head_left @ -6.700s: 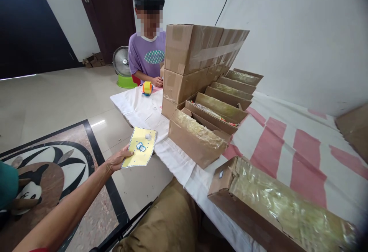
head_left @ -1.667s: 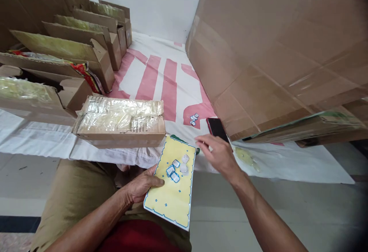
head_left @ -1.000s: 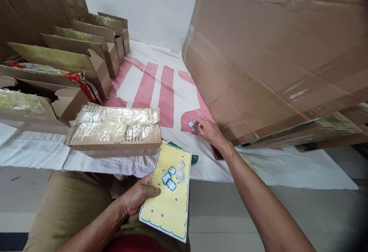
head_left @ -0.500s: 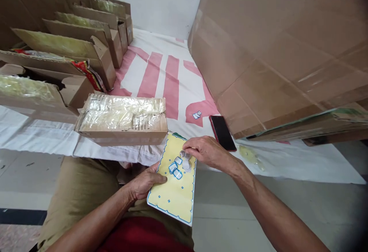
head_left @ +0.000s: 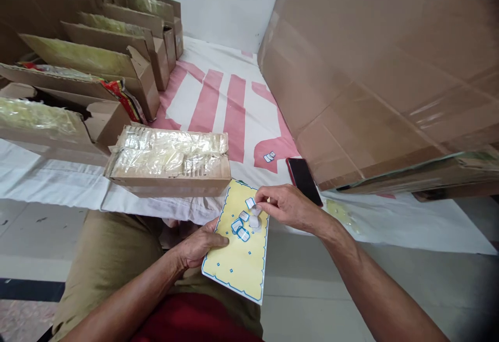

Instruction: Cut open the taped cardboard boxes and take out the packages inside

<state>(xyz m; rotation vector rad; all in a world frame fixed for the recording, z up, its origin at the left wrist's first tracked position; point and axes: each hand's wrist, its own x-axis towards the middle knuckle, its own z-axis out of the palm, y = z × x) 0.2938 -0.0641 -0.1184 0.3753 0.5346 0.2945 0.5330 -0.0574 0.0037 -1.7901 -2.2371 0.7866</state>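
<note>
My left hand (head_left: 200, 244) grips the left edge of a yellow card (head_left: 234, 259) with a wavy blue border, thumb on top. The card tilts above my lap. My right hand (head_left: 286, 204) is closed in a pinch over the card's upper right part, holding a small blue-edged white paper piece (head_left: 250, 203) by its side. Lower on the card are several similar blue-outlined pieces (head_left: 237, 226) and a plain whitish one (head_left: 254, 222); whether they are loose or stuck down, I cannot tell.
A plastic-covered cardboard box (head_left: 175, 188) stands just beyond the card on the cloth-covered table (head_left: 202, 66). More open boxes (head_left: 144, 79) line the left. At right are a phone (head_left: 304, 181), a clear plastic packet (head_left: 343, 214) and a large carton (head_left: 370, 87). Small pieces (head_left: 269, 156) lie on the cloth.
My right fingers have turned the pinched piece, so its blue-edged face now shows slightly above the others. My left hand keeps its hold on the card. The view has shifted slightly.
</note>
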